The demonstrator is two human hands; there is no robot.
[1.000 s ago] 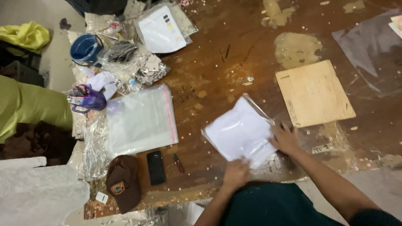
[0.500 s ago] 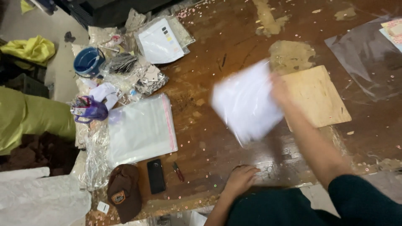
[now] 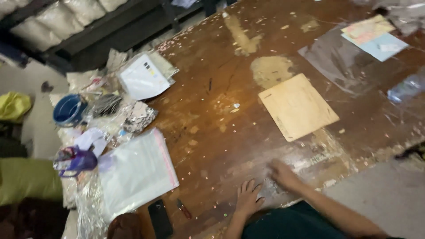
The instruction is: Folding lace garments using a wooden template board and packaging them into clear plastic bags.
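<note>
Board [image 3: 298, 106], a single tan sheet, lies flat on the desk [image 3: 221, 146] at about one o'clock from the hands and well apart from them; its long axis runs from ten o'clock to four o'clock, one corner aimed toward the right hand. Two hands show at the near edge. The left hand [image 3: 248, 198] rests palm down on the wood with fingers spread, holding nothing. The right hand [image 3: 283, 175] is blurred, low over a pale worn patch of the desk; whether its grip is spread or pressed together I cannot tell. At nine o'clock from the hands lies one clear zip bag [image 3: 135, 172] with a pink strip along its right edge, its long axis near twelve to six. Just below it sit one dark phone [image 3: 160, 219] and one small red tool [image 3: 184, 209], the tool too small to make out. One brown cap [image 3: 124, 226] is cut off by the lower edge. Farther off at ten o'clock are one blue bowl [image 3: 68, 109], one purple bundle [image 3: 79, 159], crumpled foil bags [image 3: 139, 117] and one white packet [image 3: 144, 79]. At two o'clock, one clear film sheet [image 3: 338, 66] and two coloured papers [image 3: 374, 37] lie near the far corner, the papers partly overlapping. One green cushion [image 3: 26, 179] is cut off at the left edge.
</note>
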